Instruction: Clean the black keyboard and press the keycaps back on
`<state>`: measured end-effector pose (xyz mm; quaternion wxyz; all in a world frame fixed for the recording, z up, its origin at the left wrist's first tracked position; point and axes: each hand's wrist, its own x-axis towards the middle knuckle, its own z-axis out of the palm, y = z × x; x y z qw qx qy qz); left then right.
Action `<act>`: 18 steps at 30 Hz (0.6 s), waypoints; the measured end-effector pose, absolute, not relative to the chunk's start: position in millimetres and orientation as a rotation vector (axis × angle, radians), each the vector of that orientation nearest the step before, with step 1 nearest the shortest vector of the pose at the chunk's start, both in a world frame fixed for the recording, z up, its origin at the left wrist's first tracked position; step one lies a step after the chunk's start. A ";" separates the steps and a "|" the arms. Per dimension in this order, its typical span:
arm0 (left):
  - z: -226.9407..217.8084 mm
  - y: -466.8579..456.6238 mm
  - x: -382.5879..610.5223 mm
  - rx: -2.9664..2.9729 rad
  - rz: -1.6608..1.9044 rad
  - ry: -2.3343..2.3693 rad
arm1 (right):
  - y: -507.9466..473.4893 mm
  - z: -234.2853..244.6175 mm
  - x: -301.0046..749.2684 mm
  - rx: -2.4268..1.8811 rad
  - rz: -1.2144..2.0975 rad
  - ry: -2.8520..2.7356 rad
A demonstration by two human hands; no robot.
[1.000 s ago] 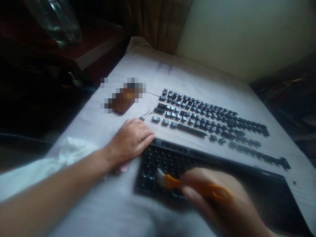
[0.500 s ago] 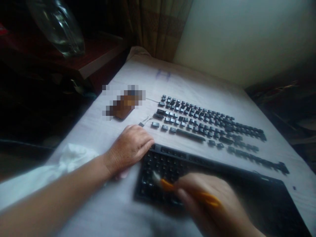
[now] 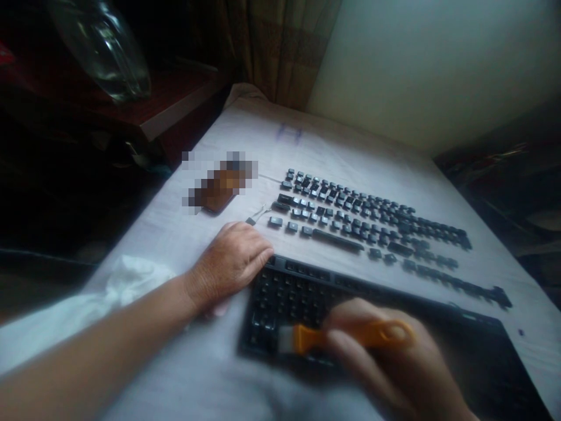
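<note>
A black keyboard with its keycaps off lies on the pale cloth in front of me. My left hand is closed at its far left corner, the thumb along the edge and the other fingertips hidden. In my right hand is a small brush with an orange handle and short pale bristles. The bristles are low over the near left part of the keyboard; whether they touch it I cannot tell. Loose black keycaps lie in rows just beyond the keyboard.
Tweezers or a wire puller lies beside the keycaps. A blurred-out phone-like object is farther left. White cloth bunches by my left forearm. A glass bottle stands on the dark red table, whose corner juts in.
My right hand has turned the brush so its flat side and the hole in its handle show, and moved it slightly right and nearer me. The left hand stays put.
</note>
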<state>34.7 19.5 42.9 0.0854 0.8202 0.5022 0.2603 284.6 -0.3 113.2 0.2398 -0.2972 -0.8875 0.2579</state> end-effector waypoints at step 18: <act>42.2 19.5 34.6 2.439 0.779 1.500 | -2.4 105.0 271.6 -0.832 0.382 -2.345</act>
